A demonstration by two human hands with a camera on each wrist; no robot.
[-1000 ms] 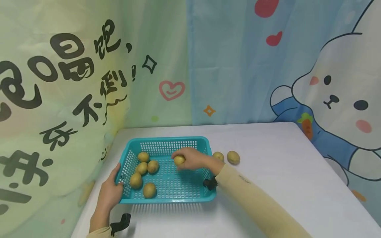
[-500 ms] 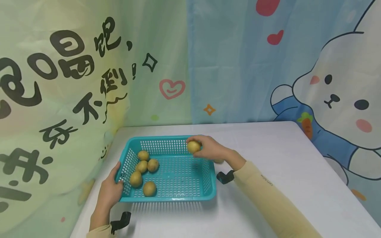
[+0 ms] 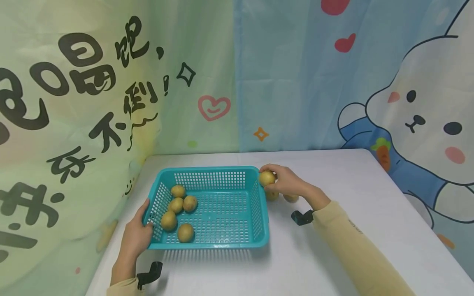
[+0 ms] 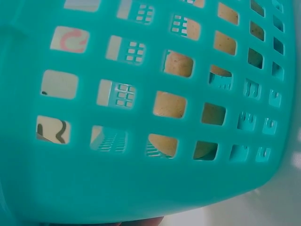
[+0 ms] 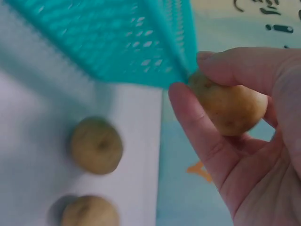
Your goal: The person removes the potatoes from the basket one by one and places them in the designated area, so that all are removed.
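Note:
My right hand (image 3: 286, 181) grips a potato (image 3: 267, 178) between thumb and fingers, just beyond the right rim of a teal plastic basket (image 3: 229, 245). In the right wrist view the held potato (image 5: 230, 106) sits close beside the basket's rim. My left hand (image 3: 137, 234) holds the basket by its left side, thumb at the rim. Several potatoes (image 3: 169, 220) lie in the left part of the basket. Its perforated wall (image 4: 141, 183) fills the left wrist view, with potatoes showing through the holes. Only a sliver of left fingers shows below it there.
Two more potatoes lie on the white table (image 3: 333, 181) right of the basket, below my right hand; the right wrist view shows both, a nearer potato (image 5: 96, 146) and a lower potato (image 5: 90, 212). A printed curtain (image 3: 289, 82) hangs behind the table.
My right hand has lifted the potato from inside the basket and carried it right, past the rim. The left hand keeps its hold, and the basket has stayed in place.

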